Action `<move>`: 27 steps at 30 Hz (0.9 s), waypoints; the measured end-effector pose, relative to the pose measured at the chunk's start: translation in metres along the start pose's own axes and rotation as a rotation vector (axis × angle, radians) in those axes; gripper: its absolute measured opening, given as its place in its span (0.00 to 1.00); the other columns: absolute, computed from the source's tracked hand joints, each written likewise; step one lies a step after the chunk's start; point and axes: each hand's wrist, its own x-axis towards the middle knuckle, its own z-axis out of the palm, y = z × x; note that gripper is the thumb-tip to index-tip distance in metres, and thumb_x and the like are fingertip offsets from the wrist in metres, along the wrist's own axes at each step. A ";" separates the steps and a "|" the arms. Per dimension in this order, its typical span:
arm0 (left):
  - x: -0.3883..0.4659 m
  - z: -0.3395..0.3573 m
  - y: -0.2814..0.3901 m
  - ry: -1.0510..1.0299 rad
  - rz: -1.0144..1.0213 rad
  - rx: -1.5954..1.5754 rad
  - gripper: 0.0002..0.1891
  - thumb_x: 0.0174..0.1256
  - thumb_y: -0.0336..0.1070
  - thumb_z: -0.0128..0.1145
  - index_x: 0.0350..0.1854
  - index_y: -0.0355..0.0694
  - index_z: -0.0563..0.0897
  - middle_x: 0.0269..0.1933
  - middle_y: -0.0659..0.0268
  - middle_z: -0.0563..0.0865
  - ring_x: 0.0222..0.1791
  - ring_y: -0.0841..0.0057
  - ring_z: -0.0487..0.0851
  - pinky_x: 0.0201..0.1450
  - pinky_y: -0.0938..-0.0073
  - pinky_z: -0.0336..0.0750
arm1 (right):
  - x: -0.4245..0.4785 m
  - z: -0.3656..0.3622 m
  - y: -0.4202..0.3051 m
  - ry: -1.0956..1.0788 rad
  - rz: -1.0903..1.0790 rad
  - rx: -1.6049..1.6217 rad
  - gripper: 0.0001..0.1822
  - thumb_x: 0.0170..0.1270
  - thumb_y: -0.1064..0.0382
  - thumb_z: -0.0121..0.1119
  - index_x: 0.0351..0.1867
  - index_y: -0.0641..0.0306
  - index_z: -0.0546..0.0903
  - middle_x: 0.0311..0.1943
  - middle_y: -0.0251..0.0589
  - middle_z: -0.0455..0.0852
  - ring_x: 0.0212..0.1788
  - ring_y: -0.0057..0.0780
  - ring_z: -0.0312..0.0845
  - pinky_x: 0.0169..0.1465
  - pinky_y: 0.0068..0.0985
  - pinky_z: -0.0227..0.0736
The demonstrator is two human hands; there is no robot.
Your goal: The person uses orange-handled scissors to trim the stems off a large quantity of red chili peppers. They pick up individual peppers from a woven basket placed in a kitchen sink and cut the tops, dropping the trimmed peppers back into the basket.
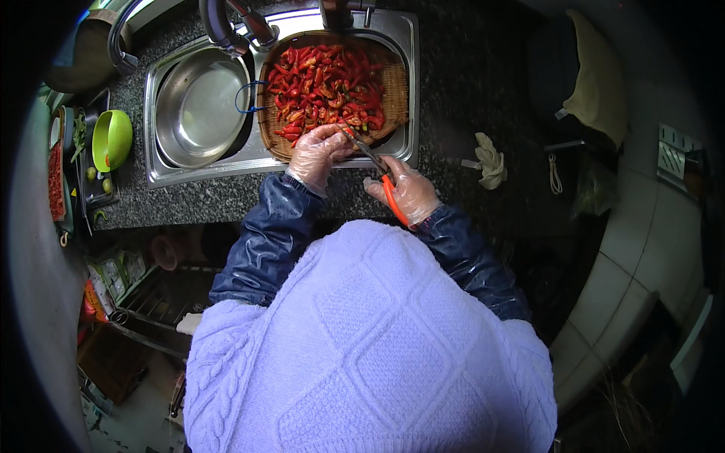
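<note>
A woven bamboo basket (396, 85) rests over the right basin of a steel double sink, with many red chili peppers (325, 85) in it, some cut or split. My left hand (320, 156), in a clear plastic glove, is at the basket's near rim, its thumb and fingers closed on a red chili pepper (347, 131). My right hand (409, 192), also gloved, holds scissors (391, 195) with orange handles. The blades point up and left and reach the pepper at my left fingertips. Dark blue waterproof sleeves cover both forearms.
In the left basin sits a steel bowl (198, 107). Faucets (218, 28) stand behind the sink. A lime-green plastic colander (113, 141) and a tray with small green items are at the left. A crumpled cloth (490, 161) lies on the dark granite counter (447, 136) at the right.
</note>
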 end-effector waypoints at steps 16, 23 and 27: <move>-0.002 0.005 0.001 0.091 0.055 -0.005 0.11 0.60 0.26 0.56 0.45 0.30 0.75 0.38 0.58 0.84 0.37 0.70 0.84 0.44 0.71 0.80 | -0.003 0.001 0.004 0.105 -0.091 -0.126 0.31 0.56 0.43 0.63 0.55 0.60 0.73 0.43 0.50 0.82 0.46 0.47 0.79 0.47 0.37 0.73; -0.001 0.004 0.004 0.095 0.010 0.044 0.11 0.60 0.28 0.59 0.43 0.30 0.76 0.37 0.58 0.83 0.35 0.69 0.84 0.42 0.71 0.81 | -0.001 -0.003 0.002 0.006 -0.014 -0.016 0.27 0.58 0.43 0.60 0.51 0.61 0.75 0.41 0.51 0.82 0.44 0.49 0.79 0.45 0.37 0.73; 0.000 -0.002 0.003 0.093 -0.018 0.087 0.11 0.60 0.30 0.60 0.43 0.31 0.76 0.36 0.59 0.84 0.34 0.70 0.84 0.41 0.72 0.81 | 0.000 -0.006 0.000 -0.079 0.038 0.042 0.26 0.60 0.43 0.59 0.49 0.62 0.75 0.39 0.51 0.83 0.44 0.49 0.79 0.45 0.37 0.73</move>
